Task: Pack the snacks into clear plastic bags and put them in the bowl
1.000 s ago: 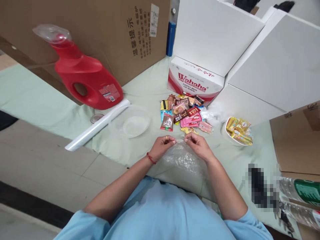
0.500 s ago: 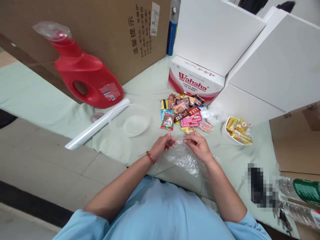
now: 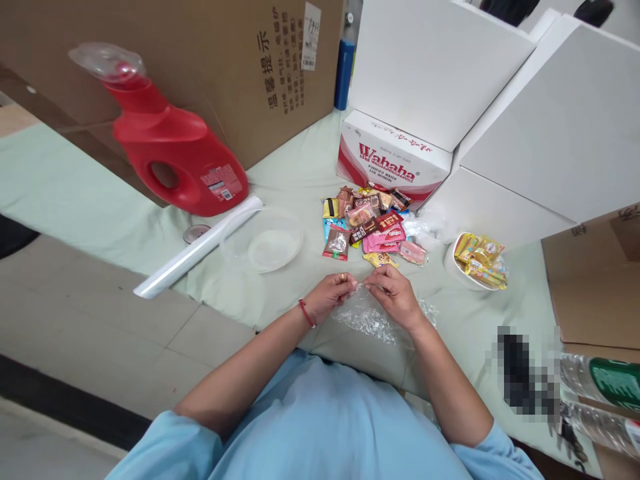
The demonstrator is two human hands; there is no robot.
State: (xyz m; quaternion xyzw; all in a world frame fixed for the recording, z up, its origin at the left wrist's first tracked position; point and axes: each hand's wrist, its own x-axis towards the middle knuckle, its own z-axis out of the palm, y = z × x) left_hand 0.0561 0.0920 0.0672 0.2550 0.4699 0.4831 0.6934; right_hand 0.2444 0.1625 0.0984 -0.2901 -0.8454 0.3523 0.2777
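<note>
My left hand (image 3: 331,293) and my right hand (image 3: 393,293) pinch the top edge of a crumpled clear plastic bag (image 3: 367,319), fingertips close together. The bag hangs down onto the pale green cloth (image 3: 280,297) in front of my body. Just beyond my hands lies a pile of wrapped snacks (image 3: 367,223). A white bowl (image 3: 457,272) with gold-wrapped sweets (image 3: 480,260) stands to the right of my right hand. A clear plastic bowl (image 3: 263,241) sits to the left of the pile.
A red detergent jug (image 3: 175,157) leans against a big brown carton (image 3: 210,73) at the left. A white roll (image 3: 197,248) lies beside it. A Wahaha box (image 3: 393,163) and white boxes (image 3: 540,133) stand behind the snacks. Bottles (image 3: 600,390) lie at the right edge.
My two hands have drawn closer together at the bag's top edge, and the bag has bunched up smaller beneath them.
</note>
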